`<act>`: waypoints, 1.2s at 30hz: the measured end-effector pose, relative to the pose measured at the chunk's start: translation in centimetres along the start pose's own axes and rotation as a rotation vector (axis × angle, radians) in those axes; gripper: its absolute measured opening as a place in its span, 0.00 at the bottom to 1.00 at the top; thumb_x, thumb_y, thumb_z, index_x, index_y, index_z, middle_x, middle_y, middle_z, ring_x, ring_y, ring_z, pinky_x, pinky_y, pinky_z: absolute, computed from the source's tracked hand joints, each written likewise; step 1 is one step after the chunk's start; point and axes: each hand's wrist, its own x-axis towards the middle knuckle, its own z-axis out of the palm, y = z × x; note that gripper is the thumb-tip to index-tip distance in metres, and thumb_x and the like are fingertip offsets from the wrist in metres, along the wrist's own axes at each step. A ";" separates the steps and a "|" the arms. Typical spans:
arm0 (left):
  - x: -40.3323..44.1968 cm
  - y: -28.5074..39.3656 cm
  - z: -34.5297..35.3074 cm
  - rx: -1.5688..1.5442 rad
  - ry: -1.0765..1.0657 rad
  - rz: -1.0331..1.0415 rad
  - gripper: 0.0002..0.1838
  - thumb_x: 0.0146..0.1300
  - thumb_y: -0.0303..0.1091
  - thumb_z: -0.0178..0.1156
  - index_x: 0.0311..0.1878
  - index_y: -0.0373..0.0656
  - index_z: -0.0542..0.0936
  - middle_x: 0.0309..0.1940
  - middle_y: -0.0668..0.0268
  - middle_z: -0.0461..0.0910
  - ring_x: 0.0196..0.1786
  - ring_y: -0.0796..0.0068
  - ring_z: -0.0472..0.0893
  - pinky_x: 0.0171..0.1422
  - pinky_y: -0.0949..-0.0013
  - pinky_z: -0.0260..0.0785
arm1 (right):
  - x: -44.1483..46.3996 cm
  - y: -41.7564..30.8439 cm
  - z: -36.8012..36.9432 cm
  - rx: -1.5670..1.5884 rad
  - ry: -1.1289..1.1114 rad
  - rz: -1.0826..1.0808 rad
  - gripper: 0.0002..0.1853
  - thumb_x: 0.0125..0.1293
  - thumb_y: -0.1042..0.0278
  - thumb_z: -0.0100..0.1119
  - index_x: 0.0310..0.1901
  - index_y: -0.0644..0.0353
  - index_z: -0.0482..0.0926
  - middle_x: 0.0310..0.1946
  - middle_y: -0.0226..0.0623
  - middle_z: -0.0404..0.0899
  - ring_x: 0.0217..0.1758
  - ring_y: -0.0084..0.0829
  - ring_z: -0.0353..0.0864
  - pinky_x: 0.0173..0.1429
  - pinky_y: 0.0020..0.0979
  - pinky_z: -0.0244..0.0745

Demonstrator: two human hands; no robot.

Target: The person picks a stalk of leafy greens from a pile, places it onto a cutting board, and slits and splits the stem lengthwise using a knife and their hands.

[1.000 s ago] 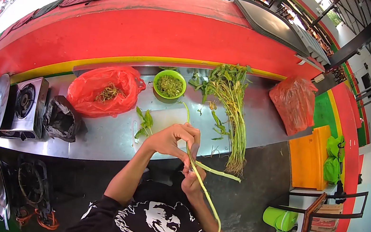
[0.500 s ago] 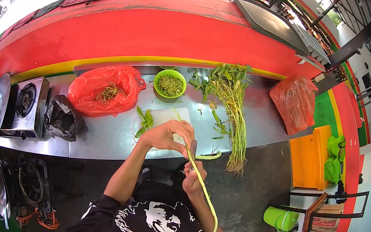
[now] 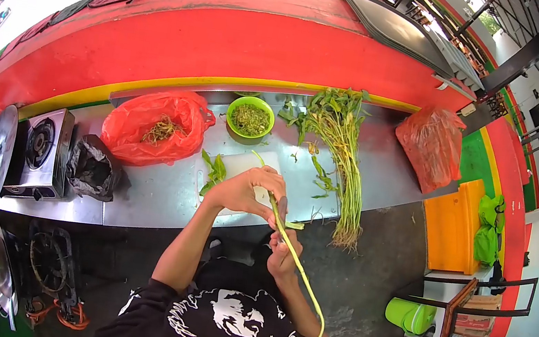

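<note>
My left hand is closed on a long pale-green vegetable stem, thumb and fingers pinching it above the metal table. The stem runs past my right hand and trails down over my right forearm. My right hand is wrapped around a knife; its dark blade points up against the stem, and the handle is hidden in my fingers. A short light-green piece sticks out to the right beside the blade. Under my left hand lies a white cutting board, with a leafy sprig on its left side.
A bundle of leafy stems with roots lies at right on the metal table. Behind the board stands a green bowl of chopped greens. Left are a red plastic bag, a black bag and a stove.
The curled light-green strip beside the knife now looks shorter and straighter. Both hands stay close together, with my right hand slightly shifted. The view has moved slightly.
</note>
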 end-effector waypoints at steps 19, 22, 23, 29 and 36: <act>-2.4 0.1 1.6 0.054 0.179 -0.154 0.06 0.51 0.31 0.74 0.33 0.47 0.86 0.29 0.73 0.80 0.34 0.75 0.76 0.47 0.68 0.62 | 0.0 1.5 0.7 0.355 -0.166 0.223 0.30 0.77 0.44 0.34 0.44 0.68 0.74 0.17 0.27 0.63 0.16 0.17 0.60 0.21 0.22 0.52; -2.4 1.2 1.8 0.098 0.231 -0.208 0.07 0.52 0.29 0.73 0.34 0.43 0.86 0.31 0.68 0.81 0.35 0.72 0.79 0.41 0.68 0.69 | 0.3 0.6 0.6 0.408 -0.156 0.346 0.31 0.77 0.43 0.32 0.43 0.67 0.74 0.16 0.26 0.61 0.16 0.17 0.58 0.21 0.22 0.53; -2.5 1.7 1.8 0.162 0.236 -0.236 0.07 0.52 0.28 0.73 0.34 0.42 0.86 0.31 0.67 0.81 0.35 0.73 0.79 0.41 0.69 0.69 | 0.3 0.9 0.4 0.412 -0.215 0.330 0.31 0.78 0.43 0.31 0.40 0.66 0.73 0.15 0.26 0.62 0.16 0.17 0.58 0.20 0.22 0.53; -4.4 2.1 2.4 0.100 0.292 -0.398 0.07 0.55 0.27 0.71 0.37 0.41 0.86 0.30 0.67 0.81 0.34 0.76 0.78 0.39 0.72 0.68 | -0.1 1.6 -0.1 0.550 -0.323 0.485 0.31 0.77 0.41 0.32 0.36 0.63 0.72 0.14 0.25 0.62 0.15 0.16 0.57 0.19 0.22 0.52; -5.0 2.9 3.9 0.087 0.431 -0.578 0.05 0.56 0.26 0.71 0.36 0.39 0.86 0.28 0.69 0.80 0.30 0.81 0.75 0.37 0.74 0.66 | -0.1 1.5 0.0 0.642 -0.398 0.559 0.30 0.77 0.41 0.32 0.36 0.63 0.72 0.14 0.24 0.61 0.14 0.15 0.55 0.18 0.21 0.51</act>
